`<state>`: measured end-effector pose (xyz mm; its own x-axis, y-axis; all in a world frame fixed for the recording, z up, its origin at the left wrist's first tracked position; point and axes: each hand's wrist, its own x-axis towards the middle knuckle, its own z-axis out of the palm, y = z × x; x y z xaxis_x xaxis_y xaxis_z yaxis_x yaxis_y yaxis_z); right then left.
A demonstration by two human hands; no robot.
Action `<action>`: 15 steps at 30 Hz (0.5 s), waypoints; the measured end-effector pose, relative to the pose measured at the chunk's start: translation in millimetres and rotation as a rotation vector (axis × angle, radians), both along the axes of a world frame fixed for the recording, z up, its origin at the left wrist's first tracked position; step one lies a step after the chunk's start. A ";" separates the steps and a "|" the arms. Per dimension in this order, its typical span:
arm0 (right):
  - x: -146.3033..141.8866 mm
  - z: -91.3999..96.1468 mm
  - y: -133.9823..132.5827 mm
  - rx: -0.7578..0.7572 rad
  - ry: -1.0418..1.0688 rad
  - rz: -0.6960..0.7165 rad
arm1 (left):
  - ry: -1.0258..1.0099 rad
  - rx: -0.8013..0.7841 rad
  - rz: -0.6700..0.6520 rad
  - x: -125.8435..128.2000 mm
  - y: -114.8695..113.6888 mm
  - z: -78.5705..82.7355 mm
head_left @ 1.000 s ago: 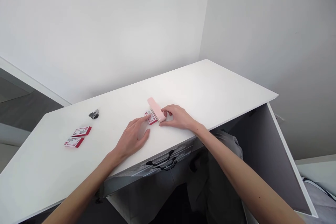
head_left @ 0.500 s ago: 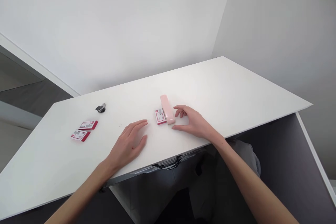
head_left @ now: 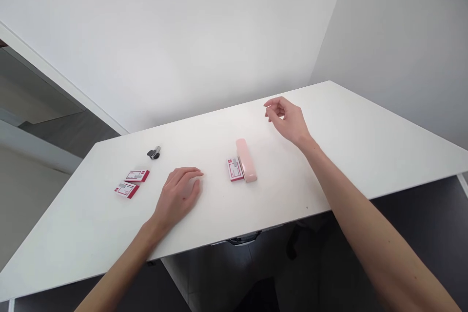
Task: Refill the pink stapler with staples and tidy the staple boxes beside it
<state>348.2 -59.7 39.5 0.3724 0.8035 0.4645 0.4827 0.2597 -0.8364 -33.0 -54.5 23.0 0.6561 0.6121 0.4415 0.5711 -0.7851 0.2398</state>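
So your left hand (head_left: 178,194) is resting palm-down on the white surface (head_left: 329,156), fingers (head_left: 192,171) spread loose and flat, gripping nothing. Your right hand (head_left: 287,119) is hovering up in the air beyond the pink stapler (head_left: 246,161), fingers loosely curled and holding nothing either. The stapler is lying flat near the middle of the surface with a red-and-white staple box (head_left: 234,170) sitting right against its left side, between your two hands. Further left, two more staple boxes (head_left: 132,183) are lying just beside each other, and a little black staple remover (head_left: 154,152) is sitting behind them.
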 end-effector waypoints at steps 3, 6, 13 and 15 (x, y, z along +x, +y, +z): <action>5.3 -7.7 25.8 -0.023 -0.141 -0.011 | 0.022 0.040 0.088 -17.7 9.0 0.2; 7.3 -18.5 42.1 -0.059 -0.288 -0.019 | 0.032 0.116 0.196 -45.7 15.0 0.3; 10.9 -38.9 59.8 -0.083 -0.554 -0.004 | 0.075 0.133 0.616 -98.2 20.3 8.3; 12.0 -43.2 61.4 -0.081 -0.570 -0.018 | 0.074 0.082 0.705 -104.1 23.4 9.6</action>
